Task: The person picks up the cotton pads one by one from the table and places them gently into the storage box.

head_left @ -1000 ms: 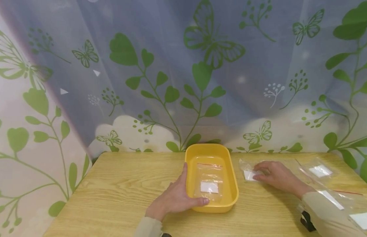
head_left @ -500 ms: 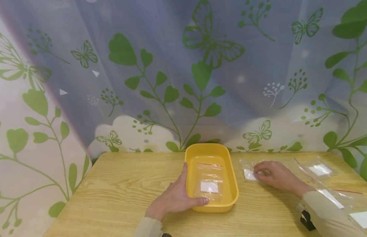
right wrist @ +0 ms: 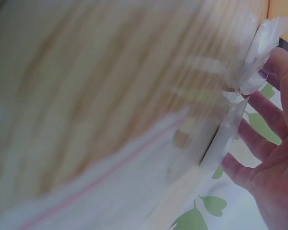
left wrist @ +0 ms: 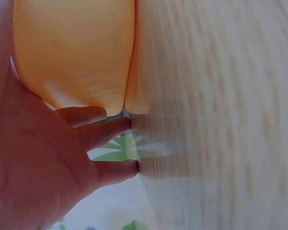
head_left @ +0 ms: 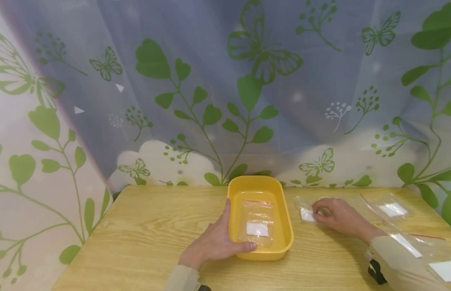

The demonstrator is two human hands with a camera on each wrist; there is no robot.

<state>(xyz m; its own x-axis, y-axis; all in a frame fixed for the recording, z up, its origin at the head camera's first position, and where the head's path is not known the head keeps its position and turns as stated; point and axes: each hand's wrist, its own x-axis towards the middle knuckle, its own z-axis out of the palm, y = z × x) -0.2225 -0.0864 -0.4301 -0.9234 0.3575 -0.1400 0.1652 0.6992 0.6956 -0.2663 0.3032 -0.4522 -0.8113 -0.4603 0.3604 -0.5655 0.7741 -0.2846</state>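
My left hand (head_left: 212,244) rests against the near left side of a yellow plastic bin (head_left: 289,230). Its thumb lies over the front rim, and in the left wrist view its straight fingers (left wrist: 110,132) reach along the outside wall to the tabletop. Inside the bin lies a clear zip bag (head_left: 258,212) with a white label or card. To the right of the bin, my right hand (head_left: 338,216) pinches another clear zip bag (head_left: 306,214), flat on the table with a white piece showing. The right wrist view shows crumpled plastic (right wrist: 261,52) at thumb and forefinger.
Several more clear zip bags with white pieces lie at the right, one bag (head_left: 393,209) at the back and another bag (head_left: 445,270) near the front corner. A printed leaf-and-butterfly curtain (head_left: 196,121) hangs behind the wooden table (head_left: 149,234).
The right fingertips have drawn together slightly on the bag. The left hand and the bin have not moved.
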